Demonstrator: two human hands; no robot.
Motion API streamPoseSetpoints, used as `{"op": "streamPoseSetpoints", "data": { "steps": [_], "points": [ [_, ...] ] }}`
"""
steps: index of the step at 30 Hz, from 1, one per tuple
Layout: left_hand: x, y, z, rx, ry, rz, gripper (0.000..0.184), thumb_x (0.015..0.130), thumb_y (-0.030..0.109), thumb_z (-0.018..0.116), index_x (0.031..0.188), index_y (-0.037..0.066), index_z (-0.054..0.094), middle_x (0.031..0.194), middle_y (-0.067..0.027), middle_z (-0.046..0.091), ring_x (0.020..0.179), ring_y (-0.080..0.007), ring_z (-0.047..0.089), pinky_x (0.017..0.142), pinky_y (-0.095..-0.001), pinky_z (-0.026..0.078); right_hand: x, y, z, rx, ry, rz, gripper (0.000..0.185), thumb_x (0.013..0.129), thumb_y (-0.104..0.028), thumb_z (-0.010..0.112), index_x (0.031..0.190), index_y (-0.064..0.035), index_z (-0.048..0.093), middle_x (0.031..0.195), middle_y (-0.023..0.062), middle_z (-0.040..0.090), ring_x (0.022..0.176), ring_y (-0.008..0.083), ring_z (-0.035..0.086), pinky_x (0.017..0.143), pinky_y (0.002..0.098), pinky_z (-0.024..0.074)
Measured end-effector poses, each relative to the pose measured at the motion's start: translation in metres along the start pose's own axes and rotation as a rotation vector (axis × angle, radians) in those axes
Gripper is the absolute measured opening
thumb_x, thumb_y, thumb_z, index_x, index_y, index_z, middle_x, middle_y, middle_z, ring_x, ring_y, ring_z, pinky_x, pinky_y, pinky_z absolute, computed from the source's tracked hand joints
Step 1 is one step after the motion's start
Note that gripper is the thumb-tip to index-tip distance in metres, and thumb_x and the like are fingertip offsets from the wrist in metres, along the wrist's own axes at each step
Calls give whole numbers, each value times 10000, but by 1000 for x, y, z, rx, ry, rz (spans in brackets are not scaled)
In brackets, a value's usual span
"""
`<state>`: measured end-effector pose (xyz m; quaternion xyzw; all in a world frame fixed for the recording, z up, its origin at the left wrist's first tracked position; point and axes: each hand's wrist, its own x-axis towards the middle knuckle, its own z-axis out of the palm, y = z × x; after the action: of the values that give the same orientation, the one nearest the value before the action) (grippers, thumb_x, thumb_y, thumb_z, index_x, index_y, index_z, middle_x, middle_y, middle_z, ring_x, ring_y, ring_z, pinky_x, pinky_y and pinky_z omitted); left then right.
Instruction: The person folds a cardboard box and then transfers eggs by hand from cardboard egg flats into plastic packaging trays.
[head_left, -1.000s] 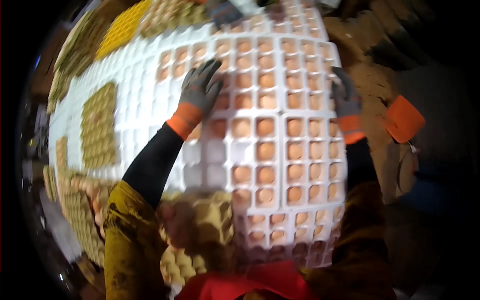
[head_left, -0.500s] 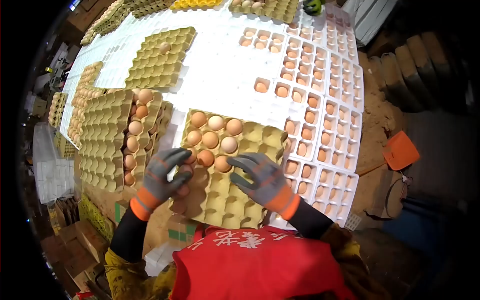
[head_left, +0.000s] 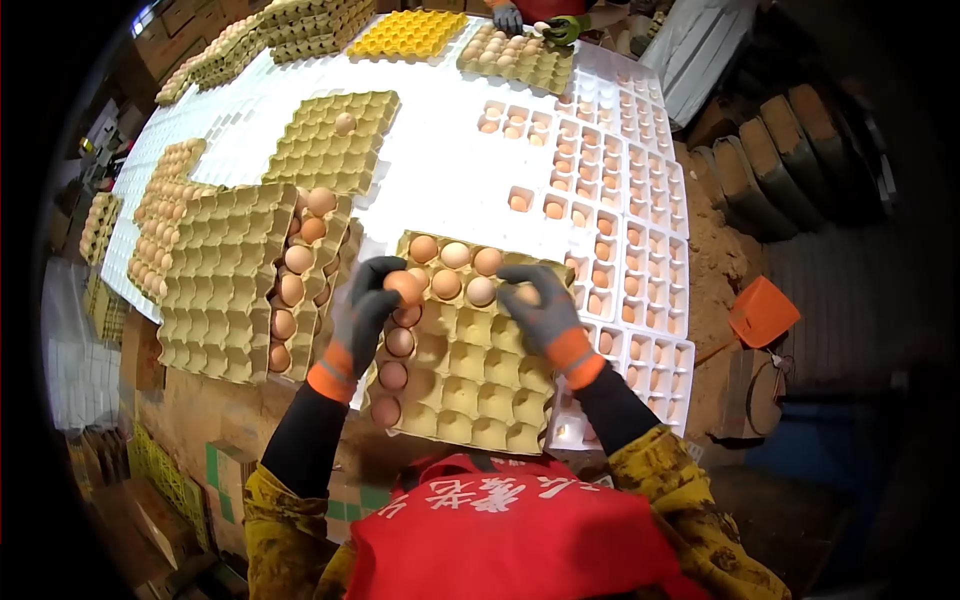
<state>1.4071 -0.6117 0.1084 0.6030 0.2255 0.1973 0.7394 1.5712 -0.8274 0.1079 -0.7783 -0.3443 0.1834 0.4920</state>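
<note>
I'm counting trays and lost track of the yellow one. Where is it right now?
In the head view, the yellow tray lies near the top, left of centre, between the stacked brown trays and a brown egg tray to its right.

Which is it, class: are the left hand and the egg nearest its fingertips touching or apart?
Touching. The head view shows the left hand gripping the egg, with no visible gap between them.

Wht chars [head_left: 492, 497] on red garment [head_left: 520, 545] (Chinese-style, illegible tho).
</note>
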Motion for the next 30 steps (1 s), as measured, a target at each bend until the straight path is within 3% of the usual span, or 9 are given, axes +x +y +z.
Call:
{"op": "streamPoseSetpoints", "data": {
  "steps": [4, 5, 8, 11, 16, 19, 21, 24, 30],
  "points": [
    [14, 25, 33, 859, -211, 78, 424, 836, 141, 673, 1251, 121, 594, 1137, -49, 627, 939, -208, 615, 810, -317, 518, 13, -1, 38, -719, 4, -170, 437, 803, -308, 764, 1144, -62, 642, 1158, 170, 602, 1061, 357, 614, 922, 440, 510],
    [28, -12, 27, 1042, -275, 629, 428, 817, 135, 713, 1232, 148, 606, 1193, -62, 615, 933, -270, 640, 776, -366, 538, 12, 4, 36, -548, 39, -127, 446, 820, -292, 747, 1183, -66, 621, 1146, 162, 608, 1034, 340, 628, 883, 427, 527],
    [45, -31, 41, 1686, -410, 552, 431, 791, 112, 718, 1206, 141, 608, 1106, -89, 630, 926, -340, 643, 750, -443, 545, 7, 1, 9, 311, -12, 280, 511, 870, -170, 660, 1354, -79, 524, 1105, 110, 624, 876, 226, 677, 675, 330, 577],
    [47, -13, 29, 1222, -328, 396, 371, 837, 119, 671, 1203, 146, 617, 1079, -99, 651, 920, -324, 664, 747, -399, 555, 10, 10, -23, 898, 99, 296, 561, 849, -58, 633, 1399, -75, 521, 1083, 114, 631, 769, 167, 655, 620, 272, 576],
    [48, 33, 1, -390, -226, -197, 553, 866, 59, 630, 1403, 35, 498, 1244, -127, 585, 1062, -267, 640, 951, -406, 529, 45, 4, -14, -270, -22, -87, 514, 845, -385, 751, 1280, -139, 633, 1281, 162, 569, 1058, 286, 646, 859, 425, 542],
    [74, 24, 7, 480, -303, 147, 546, 844, 186, 726, 1363, 115, 572, 1358, -138, 529, 1138, -298, 619, 1000, -392, 507, 61, -7, 7, -1017, -173, -72, 579, 804, -440, 760, 1285, -158, 605, 1380, 167, 496, 1094, 294, 643, 883, 419, 538],
    [86, 12, 22, 1173, -301, 464, 511, 802, 271, 781, 1292, 209, 645, 1342, -137, 531, 1140, -341, 611, 953, -397, 537, 64, 3, 5, -870, -146, -88, 562, 794, -444, 765, 1257, -156, 627, 1356, 166, 521, 1087, 300, 646, 883, 422, 540],
    [99, 8, 64, 1695, -441, 185, 492, 689, 233, 826, 1147, 165, 662, 1354, -159, 523, 1111, -356, 612, 855, -461, 559, 71, 15, -28, -238, -73, -14, 521, 778, -451, 810, 1165, -124, 690, 1153, 122, 658, 1023, 300, 671, 893, 407, 546],
    [113, 24, 34, 928, -244, 318, 431, 727, 148, 816, 1136, 87, 692, 1263, -132, 552, 1017, -297, 625, 864, -399, 527, 99, 106, -136, 176, 147, 385, 486, 794, -267, 872, 1171, -45, 659, 949, 44, 709, 677, 90, 652, 551, 242, 547]
  ]
}}
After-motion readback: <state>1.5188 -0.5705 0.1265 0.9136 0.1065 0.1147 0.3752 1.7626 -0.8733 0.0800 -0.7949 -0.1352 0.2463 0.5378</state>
